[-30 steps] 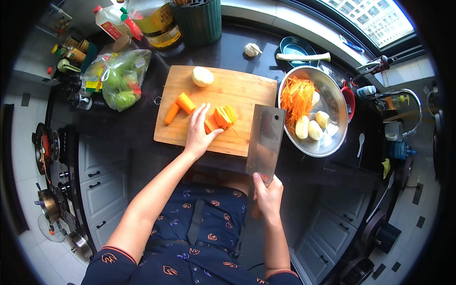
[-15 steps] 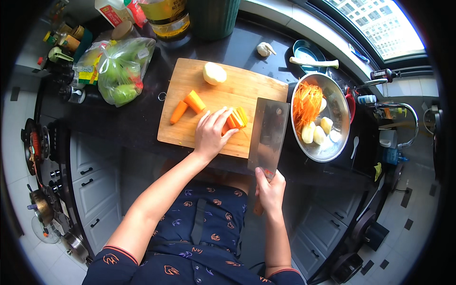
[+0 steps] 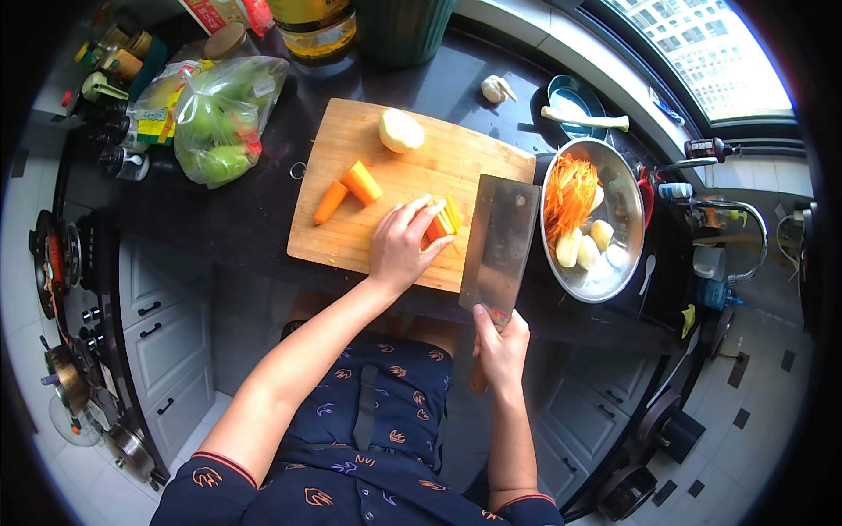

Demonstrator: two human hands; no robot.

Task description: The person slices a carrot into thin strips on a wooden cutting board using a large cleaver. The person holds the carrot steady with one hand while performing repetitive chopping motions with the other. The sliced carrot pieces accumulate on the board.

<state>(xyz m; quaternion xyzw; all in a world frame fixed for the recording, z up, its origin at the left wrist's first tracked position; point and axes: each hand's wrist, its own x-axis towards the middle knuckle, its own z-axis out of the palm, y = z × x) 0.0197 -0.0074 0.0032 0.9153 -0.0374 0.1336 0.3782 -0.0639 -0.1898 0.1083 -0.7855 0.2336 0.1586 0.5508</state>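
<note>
On the wooden cutting board (image 3: 412,167), my left hand (image 3: 402,245) rests with its fingers and thumb closed round a cut carrot piece (image 3: 440,225). Thin carrot slices stand at that piece's right end, partly behind my fingers. My right hand (image 3: 503,349) grips the handle of a cleaver (image 3: 498,241). The broad blade lies over the board's right edge, just right of the carrot and apart from it. Two more carrot chunks, a thick one (image 3: 361,182) and a tapered one (image 3: 330,202), lie left of my left hand. A peeled, pale round vegetable (image 3: 401,131) sits at the board's far side.
Right of the board, a steel bowl (image 3: 618,276) holds shredded carrot (image 3: 570,197) and several peeled pale pieces. Beyond are a garlic bulb (image 3: 496,88) and a teal dish (image 3: 570,92) with a peeler-like tool across it. A plastic bag of green vegetables (image 3: 219,127) stands left.
My left hand has shifted slightly right, its fingers drawing in over the carrot piece. The cleaver stays almost where it was. The whole view has tilted a little.
</note>
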